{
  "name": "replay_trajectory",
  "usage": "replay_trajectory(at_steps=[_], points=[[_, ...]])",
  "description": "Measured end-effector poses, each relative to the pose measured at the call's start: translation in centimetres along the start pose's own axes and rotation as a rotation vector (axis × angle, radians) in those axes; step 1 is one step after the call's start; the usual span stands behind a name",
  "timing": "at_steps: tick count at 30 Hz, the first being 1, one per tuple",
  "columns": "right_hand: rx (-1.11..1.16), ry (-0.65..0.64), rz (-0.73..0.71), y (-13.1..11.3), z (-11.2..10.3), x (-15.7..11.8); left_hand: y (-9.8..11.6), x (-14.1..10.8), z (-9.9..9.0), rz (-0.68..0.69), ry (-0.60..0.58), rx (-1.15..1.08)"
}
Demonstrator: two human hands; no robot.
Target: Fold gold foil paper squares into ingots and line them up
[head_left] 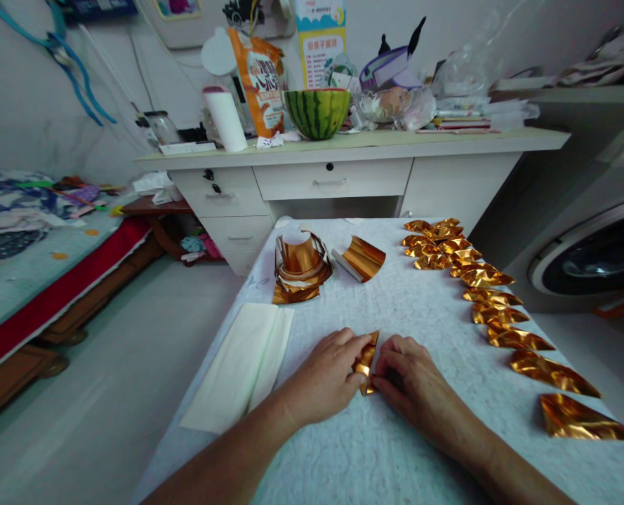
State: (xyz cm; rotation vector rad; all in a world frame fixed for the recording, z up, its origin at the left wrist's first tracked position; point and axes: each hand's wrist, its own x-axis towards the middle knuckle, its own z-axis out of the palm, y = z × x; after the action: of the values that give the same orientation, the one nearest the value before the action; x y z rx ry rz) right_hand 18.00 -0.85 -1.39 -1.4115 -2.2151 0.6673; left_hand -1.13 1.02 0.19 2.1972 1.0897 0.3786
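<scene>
A small piece of gold foil paper (pixel 365 359), partly folded, lies on the cloth-covered table between my hands. My left hand (pixel 334 366) grips its left side, with fingers over the upper part and the thumb near the bottom. At its lower right, my right hand (pixel 407 373) is closed with the fingertips pinching the edge; the fingers hide part of it. Beyond them sit a curled stack of gold foil sheets (pixel 300 263) and a separate curved gold sheet (pixel 363 258). Folded gold foil pieces (pixel 493 297) form a line along the table's right side.
Pale paper sheets (pixel 243 365) lie left of my left arm. Behind the table (pixel 343 456) stands a white desk (pixel 337 175) bearing a watermelon half (pixel 316 113) and an orange pouch (pixel 262 88). A washing machine (pixel 596 245) is at right, a bed (pixel 80 259) at left.
</scene>
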Motion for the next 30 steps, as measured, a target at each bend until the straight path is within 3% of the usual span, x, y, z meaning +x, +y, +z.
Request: replay_trajectory(at_steps=[7, 14, 17, 23, 30], points=[[-0.010, 0.020, -0.002, 0.05, 0.27, 0.17, 0.32, -0.03, 0.08, -0.021, 0.012, -0.007], [-0.016, 0.021, 0.013, -0.18, 0.19, 0.15, 0.39, -0.21, 0.70, -0.108, 0.139, -0.117], [-0.023, 0.027, 0.015, -0.07, 0.30, 0.13, 0.35, -0.05, 0.70, -0.138, 0.108, -0.123], [-0.041, 0.042, -0.011, 0.33, 0.63, 0.08, 0.45, 0.09, 0.27, -0.018, 0.049, -0.045], [-0.062, 0.027, -0.009, 0.28, 0.62, -0.09, 0.87, -0.19, 0.04, -0.036, 0.028, 0.004]])
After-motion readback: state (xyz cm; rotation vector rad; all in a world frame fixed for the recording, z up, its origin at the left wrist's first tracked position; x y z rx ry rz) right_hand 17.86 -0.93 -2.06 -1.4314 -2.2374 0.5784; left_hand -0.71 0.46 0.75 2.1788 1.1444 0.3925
